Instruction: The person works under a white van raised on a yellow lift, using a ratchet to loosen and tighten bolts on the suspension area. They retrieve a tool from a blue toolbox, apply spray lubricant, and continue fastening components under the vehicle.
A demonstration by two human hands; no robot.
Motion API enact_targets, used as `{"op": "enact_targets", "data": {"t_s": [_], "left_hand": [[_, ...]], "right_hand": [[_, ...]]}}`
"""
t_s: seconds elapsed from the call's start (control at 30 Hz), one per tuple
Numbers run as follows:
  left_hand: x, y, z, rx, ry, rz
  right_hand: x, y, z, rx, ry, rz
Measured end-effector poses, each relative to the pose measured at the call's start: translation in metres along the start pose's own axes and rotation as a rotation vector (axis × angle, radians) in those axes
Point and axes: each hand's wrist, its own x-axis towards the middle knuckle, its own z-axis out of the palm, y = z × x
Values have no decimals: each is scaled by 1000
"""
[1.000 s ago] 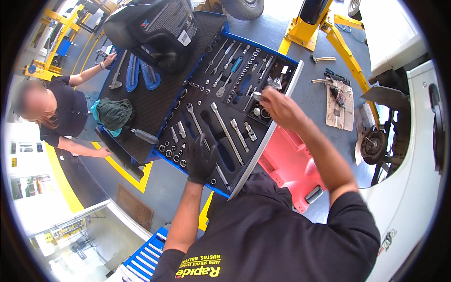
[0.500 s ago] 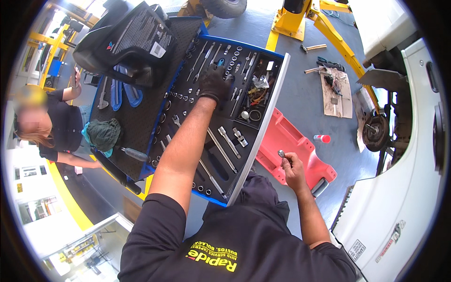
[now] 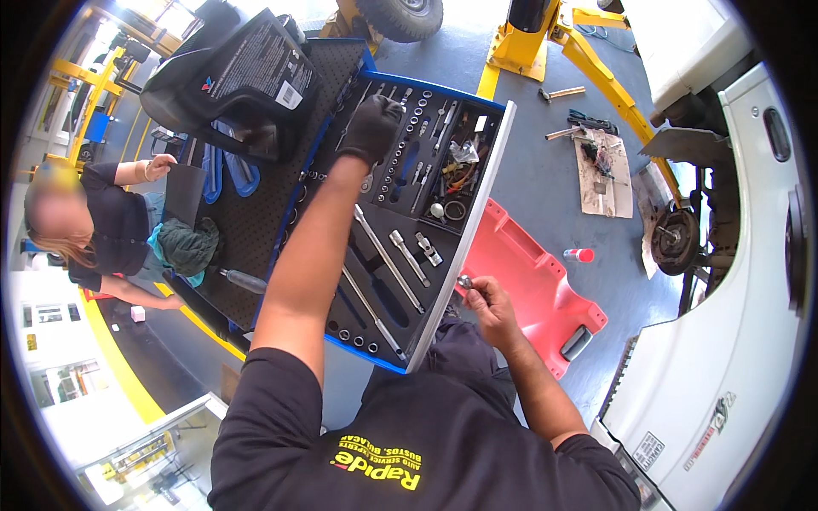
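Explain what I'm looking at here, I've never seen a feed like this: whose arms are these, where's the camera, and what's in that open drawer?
There is no machine here, only a person at work. The single picture comes from a wide-angle camera on that person's head, looking down, so straight edges bend near the rim. Both arms belong to the wearer. The left hand, in a black glove, reaches into the far part of the open tool drawer, among rows of sockets. Nearer lie long extension bars in black foam. The bare right hand holds a small metal socket beside the drawer's edge. A red creeper board lies on the floor, and a white vehicle stands at right. Another person sits at left.
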Motion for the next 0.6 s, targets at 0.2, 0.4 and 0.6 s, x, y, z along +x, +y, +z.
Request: {"op": "enact_targets", "data": {"t_s": [0.2,0.4,0.6], "left_hand": [[-103,95,-58,-898,-72,59],[-165,138,-88,-878,-40,136],[-200,166,-101,-823,-33,50]], "right_hand": [[3,1,24,53,-195,42],[5,4,31,-77,-230,29],[8,0,26,-241,-261,-27]]}}
